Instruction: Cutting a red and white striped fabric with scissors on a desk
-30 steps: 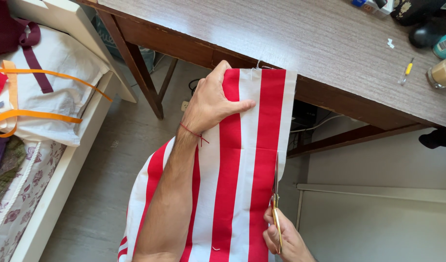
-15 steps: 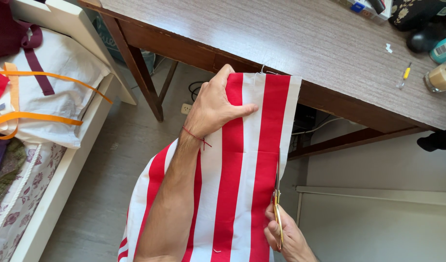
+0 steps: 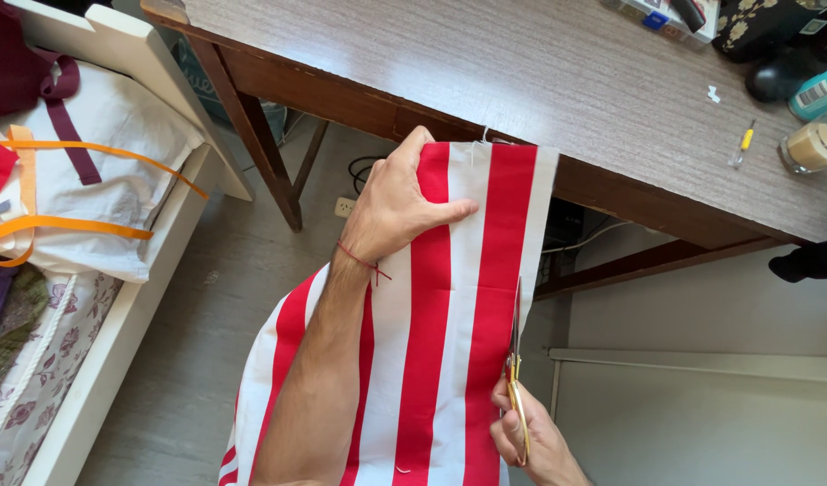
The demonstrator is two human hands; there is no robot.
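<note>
A red-and-white striped cloth (image 3: 454,297) hangs from the front edge of a wooden table (image 3: 539,81) down toward me. My left hand (image 3: 397,202) grips its upper left corner, thumb lying across a white stripe. My right hand (image 3: 532,441) holds gold-handled scissors (image 3: 516,360) at the cloth's right edge, blades pointing up along the outer white stripe. A thin red string is tied around my left wrist.
A white bed frame (image 3: 152,72) stands at the left with white cloth and orange straps (image 3: 80,189) on it. On the table's far right lie a small yellow-handled tool (image 3: 743,142), a jar (image 3: 814,146) and a teal bottle (image 3: 818,90). A white rail (image 3: 701,364) runs at lower right.
The scissors and my right hand have crept a little upward along the cloth's right edge. My left hand keeps its hold on the top corner.
</note>
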